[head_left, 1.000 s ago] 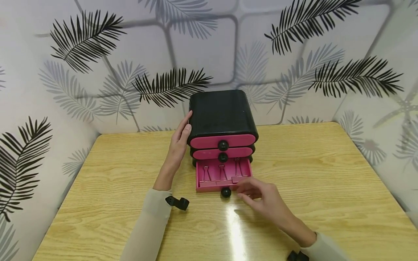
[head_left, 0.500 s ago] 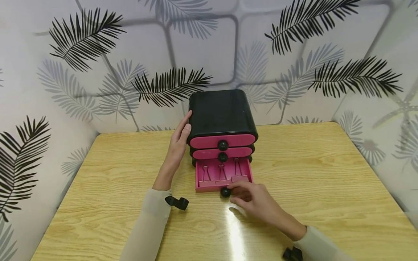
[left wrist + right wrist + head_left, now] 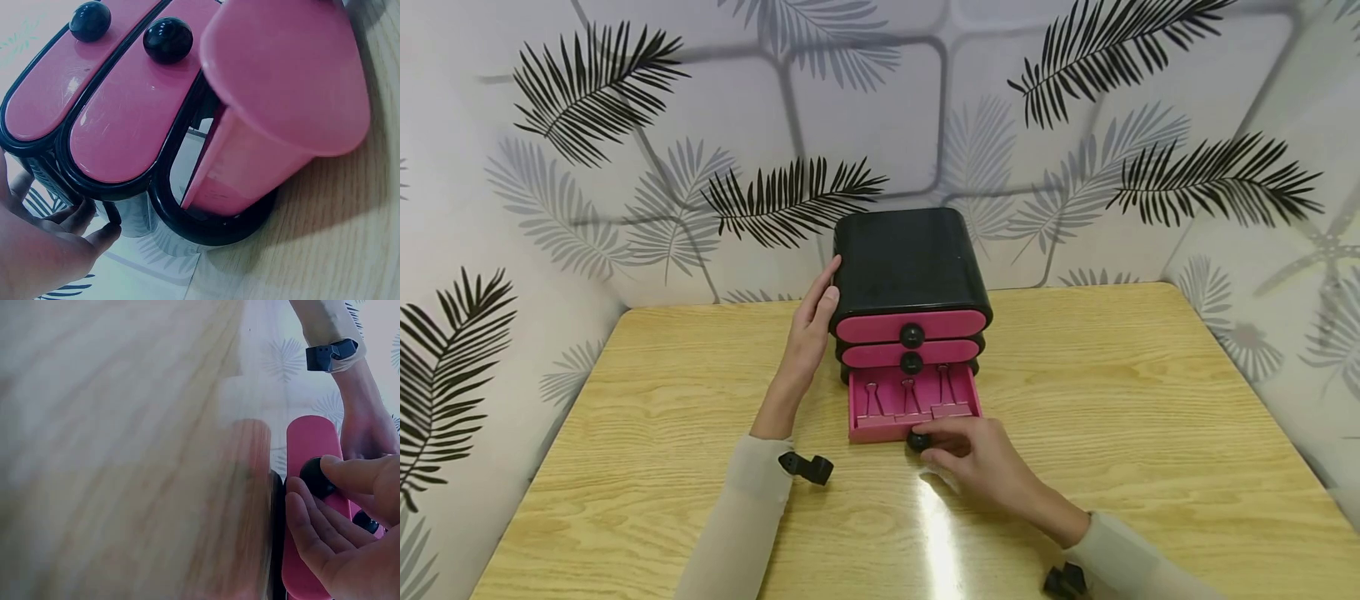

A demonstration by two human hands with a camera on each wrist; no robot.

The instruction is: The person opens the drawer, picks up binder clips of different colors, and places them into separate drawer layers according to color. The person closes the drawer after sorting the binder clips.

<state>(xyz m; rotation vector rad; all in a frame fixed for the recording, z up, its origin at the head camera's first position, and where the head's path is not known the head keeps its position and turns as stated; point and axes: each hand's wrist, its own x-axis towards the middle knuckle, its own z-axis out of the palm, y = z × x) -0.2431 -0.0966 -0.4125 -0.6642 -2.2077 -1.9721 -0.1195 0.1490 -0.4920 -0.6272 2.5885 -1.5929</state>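
A small black chest of drawers (image 3: 910, 258) with pink drawer fronts stands on the table. My left hand (image 3: 808, 329) lies along its left side, fingers extended, and touches that side in the left wrist view too. The bottom drawer (image 3: 861, 434) is pulled out. Inside it lie three pink binder clips (image 3: 951, 410) in a row, wire handles towards the back. My right hand (image 3: 981, 454) has thumb and forefinger at the bottom drawer's round black knob (image 3: 317, 477), pinching it. The two upper drawers (image 3: 128, 119) are closed.
The wooden table (image 3: 647, 433) extends to both sides and in front of the chest. A leaf-patterned wall (image 3: 865, 125) rises behind it. Each wrist carries a small black camera (image 3: 808, 467).
My right hand has moved left from the drawer's right front corner to the knob and now pinches it. The left hand, the chest and the open drawer have stayed in place.
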